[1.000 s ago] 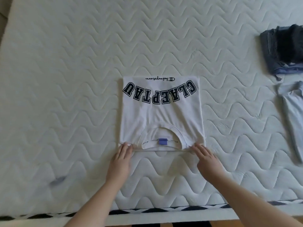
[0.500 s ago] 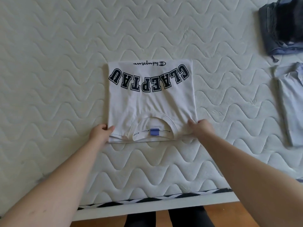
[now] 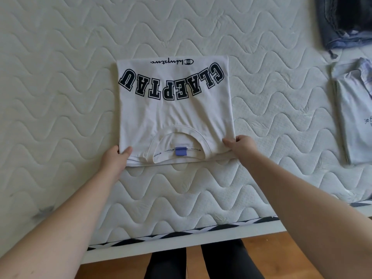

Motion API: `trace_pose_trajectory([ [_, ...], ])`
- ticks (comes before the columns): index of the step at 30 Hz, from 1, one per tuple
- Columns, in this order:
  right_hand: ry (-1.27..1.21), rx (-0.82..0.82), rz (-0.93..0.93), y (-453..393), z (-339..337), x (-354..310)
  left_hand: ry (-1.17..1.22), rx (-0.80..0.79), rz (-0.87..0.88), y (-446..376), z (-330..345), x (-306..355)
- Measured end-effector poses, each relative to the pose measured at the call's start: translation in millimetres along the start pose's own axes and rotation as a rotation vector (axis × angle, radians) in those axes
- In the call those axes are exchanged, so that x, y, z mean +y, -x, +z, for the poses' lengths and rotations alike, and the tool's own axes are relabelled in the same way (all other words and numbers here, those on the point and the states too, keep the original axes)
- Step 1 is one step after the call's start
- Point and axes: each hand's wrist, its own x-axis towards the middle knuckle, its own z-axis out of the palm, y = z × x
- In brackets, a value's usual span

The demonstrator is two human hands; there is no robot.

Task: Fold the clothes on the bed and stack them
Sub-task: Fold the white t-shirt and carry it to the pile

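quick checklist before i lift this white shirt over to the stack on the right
1. Left hand grips the white shirt at its near left corner: ok.
2. Right hand grips the near right corner: ok.
3. Shirt folded into a neat rectangle: ok.
4. Lower layers caught in both grips: cannot tell.
5. Light blue shirt lies flat to receive it: ok, partly out of frame.
6. Mattress between them bare: ok.

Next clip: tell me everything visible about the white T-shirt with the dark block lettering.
The white T-shirt with dark block lettering lies folded into a flat rectangle on the quilted white mattress, neckline toward the person, so the arched print reads upside down. It looks like soft cotton, with a small script logo at the far edge and a blue tag inside the ribbed collar. The left hand and right hand pinch its near corners.
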Motion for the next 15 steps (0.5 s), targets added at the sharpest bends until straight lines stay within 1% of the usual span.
trace_pose_trajectory([
  [2,-0.017,0.019,-0.002,2,1,3,0.032,0.011,-0.01,1,0,-2],
  [4,0.004,0.04,-0.042,5,1,7,0.074,0.009,-0.027,2,0,-4],
  [7,-0.013,0.03,-0.082,8,3,9,0.102,0.009,-0.028,5,1,-7],
  [9,-0.021,0.031,-0.08,8,4,9,0.164,-0.006,-0.041,8,1,-8],
  [11,-0.03,0.038,-0.079,6,2,10,0.283,-0.038,-0.093,11,1,-8],
  [13,-0.021,0.041,-0.09,4,-1,14,0.454,-0.07,-0.182,16,2,-8],
  [15,-0.006,0.051,-0.1,3,-4,18,0.553,-0.088,-0.238,19,2,-8],
])
